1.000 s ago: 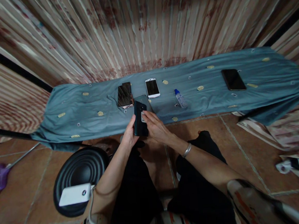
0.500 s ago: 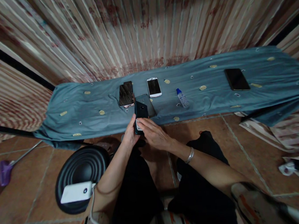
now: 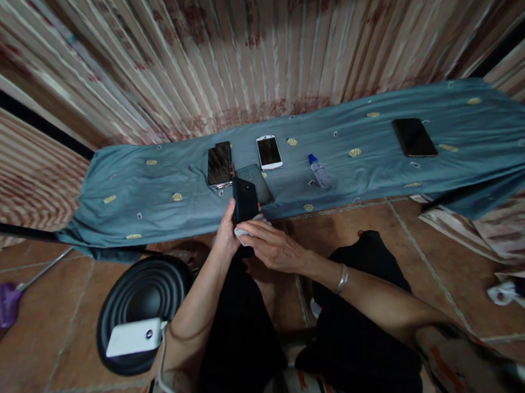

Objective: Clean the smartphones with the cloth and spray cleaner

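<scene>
A dark blue phone (image 3: 245, 199) is held upright in my left hand (image 3: 225, 233), its back with the camera facing me. My right hand (image 3: 273, 244) is closed on a white cloth (image 3: 244, 236), pressed at the phone's lower end. Behind the held phone, a grey phone or case (image 3: 261, 184) lies on the teal cloth. Two stacked dark phones (image 3: 219, 165) are to its left, and a white phone (image 3: 269, 152) lies beyond it. A small clear bottle with a blue cap (image 3: 319, 171) lies to the right.
A black tablet-like device (image 3: 415, 137) lies toward the right of the teal cloth (image 3: 174, 176). On the floor at left are a black round basin (image 3: 174, 288) bearing a white power bank (image 3: 133, 338) with a cable, and a purple brush head (image 3: 8, 303). Curtains hang behind.
My right hand has moved slightly down with the white cloth, and more of the cloth shows. The phone's lower end is now more covered.
</scene>
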`<action>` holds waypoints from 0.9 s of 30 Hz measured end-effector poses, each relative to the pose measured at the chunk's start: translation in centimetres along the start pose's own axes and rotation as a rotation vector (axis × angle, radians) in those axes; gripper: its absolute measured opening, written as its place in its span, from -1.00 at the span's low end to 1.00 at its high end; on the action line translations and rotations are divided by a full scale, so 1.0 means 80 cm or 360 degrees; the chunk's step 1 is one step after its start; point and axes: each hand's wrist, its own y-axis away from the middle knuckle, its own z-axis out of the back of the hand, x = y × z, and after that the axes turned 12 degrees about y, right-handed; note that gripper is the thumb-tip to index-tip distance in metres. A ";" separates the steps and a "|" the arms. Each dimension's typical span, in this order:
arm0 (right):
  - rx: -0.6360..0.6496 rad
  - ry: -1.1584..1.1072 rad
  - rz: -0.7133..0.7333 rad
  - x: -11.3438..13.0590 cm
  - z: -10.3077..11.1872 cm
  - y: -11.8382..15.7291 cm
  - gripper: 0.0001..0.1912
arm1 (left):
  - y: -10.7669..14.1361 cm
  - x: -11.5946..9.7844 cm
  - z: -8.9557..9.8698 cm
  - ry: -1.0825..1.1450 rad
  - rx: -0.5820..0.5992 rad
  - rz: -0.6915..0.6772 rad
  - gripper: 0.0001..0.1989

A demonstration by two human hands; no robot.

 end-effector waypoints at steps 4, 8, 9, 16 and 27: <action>0.0019 -0.0005 -0.0006 -0.003 -0.001 0.007 -0.54 | 0.001 0.002 -0.004 0.0028 -0.0034 -0.0036 -0.40; 0.0051 -0.0003 -0.0026 -0.007 -0.001 0.014 -0.51 | 0.002 0.001 -0.005 0.0060 -0.0028 -0.0132 -0.45; 0.0049 0.0008 -0.0020 -0.008 -0.001 0.015 -0.51 | 0.002 0.000 -0.005 0.0073 -0.0019 -0.0161 -0.46; 0.0082 0.0083 -0.0009 -0.018 0.001 0.024 -0.59 | -0.004 -0.002 0.002 0.0120 0.0070 -0.0225 -0.47; 0.0136 0.0133 -0.0235 -0.035 0.010 0.024 -0.64 | -0.002 -0.006 0.001 0.0107 0.0032 -0.0198 -0.44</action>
